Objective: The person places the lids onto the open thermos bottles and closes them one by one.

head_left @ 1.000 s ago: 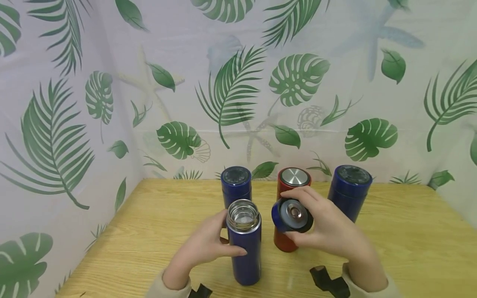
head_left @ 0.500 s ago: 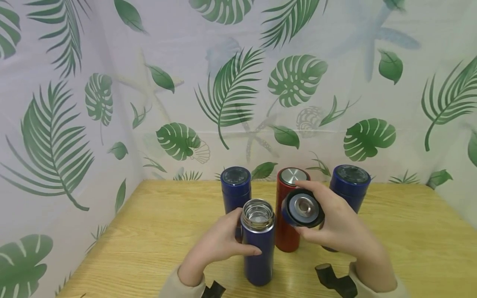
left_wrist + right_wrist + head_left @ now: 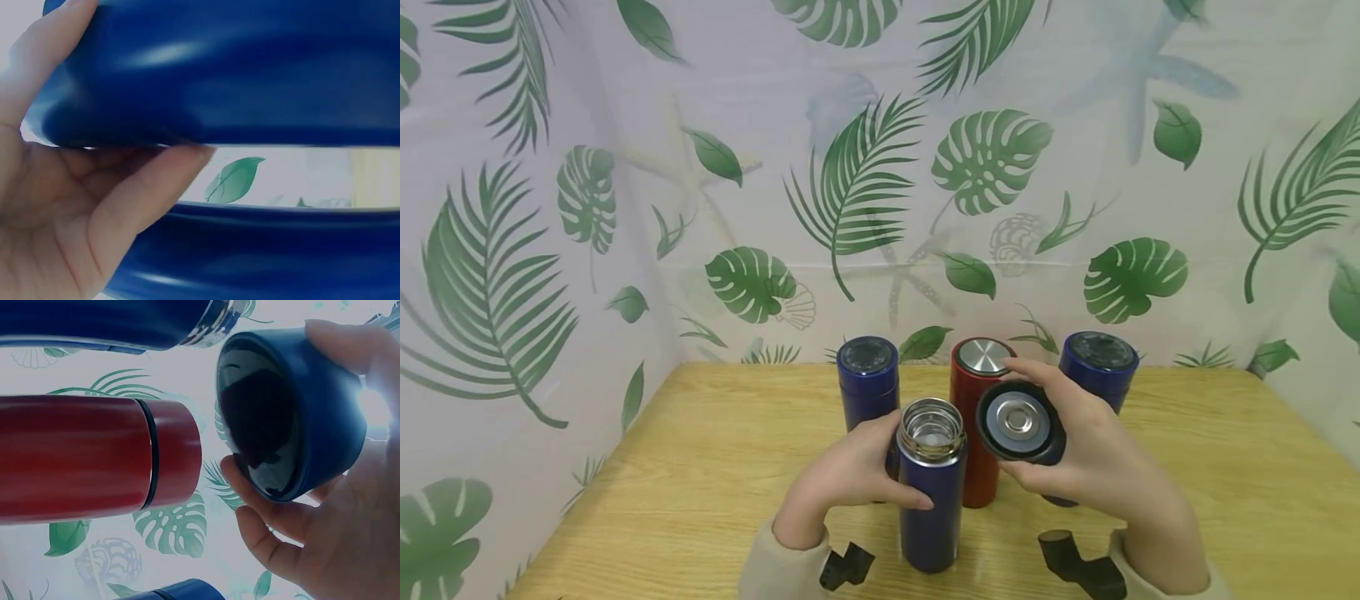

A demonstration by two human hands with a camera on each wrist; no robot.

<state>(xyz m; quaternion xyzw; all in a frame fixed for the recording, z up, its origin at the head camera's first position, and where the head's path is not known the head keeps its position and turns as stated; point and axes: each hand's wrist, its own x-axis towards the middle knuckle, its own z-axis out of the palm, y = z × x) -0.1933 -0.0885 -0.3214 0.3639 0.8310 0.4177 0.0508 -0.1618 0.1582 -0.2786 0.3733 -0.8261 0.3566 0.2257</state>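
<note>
My left hand [image 3: 865, 471] grips an uncapped blue thermos bottle [image 3: 931, 508] round its upper body; its steel mouth faces up. The bottle is upright; whether its base touches the table I cannot tell. To its right, my right hand [image 3: 1090, 446] holds the blue lid [image 3: 1018, 421] by its rim, tilted so that the grey underside with a metal disc faces me. The right wrist view shows the lid's glossy black top [image 3: 262, 419], with fingers and thumb round its side. Lid and bottle are apart. In the left wrist view the held bottle [image 3: 250, 75] fills the top.
Behind stand a capped blue thermos [image 3: 868, 383] on the left, a red thermos [image 3: 976, 392] with a silver top in the middle, and another blue thermos [image 3: 1097, 367] on the right. All are on a wooden table [image 3: 737, 442] before a leaf-print cloth [image 3: 760, 192].
My left hand and the open bottle have moved to the right. My right hand has shifted slightly right, and the lid's underside has turned more toward me.
</note>
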